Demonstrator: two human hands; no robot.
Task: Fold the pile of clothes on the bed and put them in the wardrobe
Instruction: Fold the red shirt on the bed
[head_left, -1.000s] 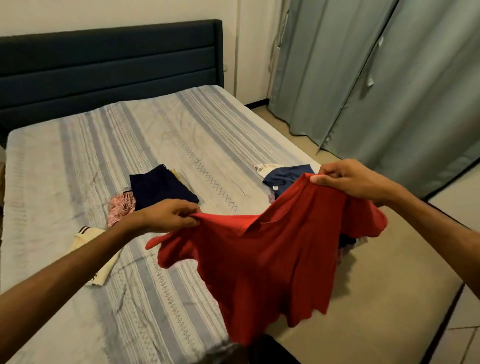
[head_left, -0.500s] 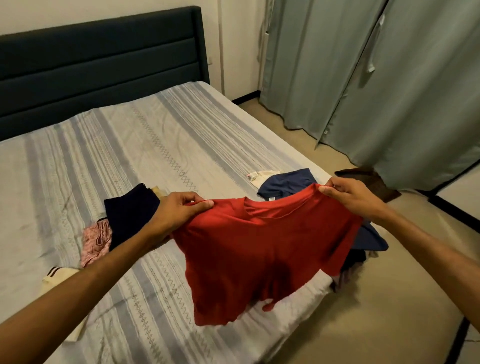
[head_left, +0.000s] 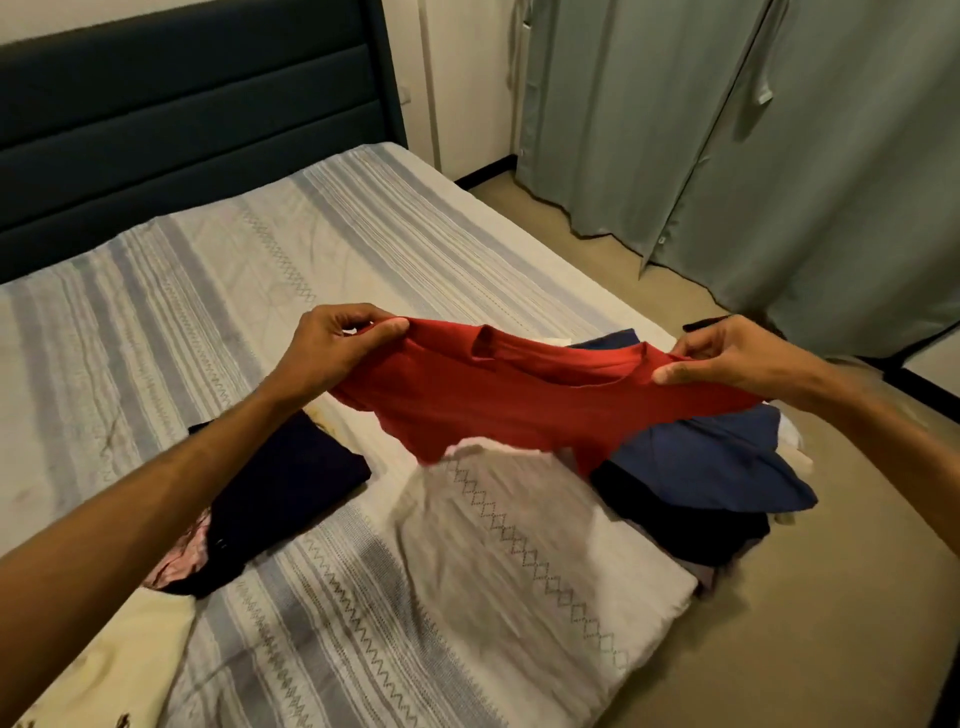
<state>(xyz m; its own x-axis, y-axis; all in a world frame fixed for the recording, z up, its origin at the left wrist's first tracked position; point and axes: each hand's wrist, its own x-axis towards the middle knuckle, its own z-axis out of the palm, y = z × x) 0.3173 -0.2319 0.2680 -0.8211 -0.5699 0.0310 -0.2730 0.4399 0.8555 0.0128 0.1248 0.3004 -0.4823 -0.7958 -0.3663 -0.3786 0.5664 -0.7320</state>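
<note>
A: Head view. What are the hands doing?

B: Left hand (head_left: 332, 353) is pinching one shoulder of the red T-shirt (head_left: 524, 400), thumb on top and fingers curled under. Right hand (head_left: 727, 358) is pinching the other shoulder the same way. Both are holding the cloth taut between them.

A: Where is the shirt sitting?

B: It is hanging in the air above the bed (head_left: 260, 270), collar facing up, body drooping toward the near corner of the mattress. The lower hem is showing motion blur, so I cannot tell whether it is touching the sheet.

A: Other clothes?

B: A folded dark navy garment (head_left: 291, 483) is lying on the striped sheet under the left forearm, with a pink patterned piece (head_left: 182, 556) poking out beside it and a cream garment (head_left: 119, 670) nearer the camera. At the bed's right edge, a loose blue garment (head_left: 711, 462) is spilling over a black piece (head_left: 675, 519), partly under the red shirt.

A: Surroundings?

B: A dark upholstered headboard (head_left: 182, 130) is standing at the far end, grey-green curtains (head_left: 779, 156) are hanging at right, and beige floor (head_left: 831, 597) is showing alongside the bed.
</note>
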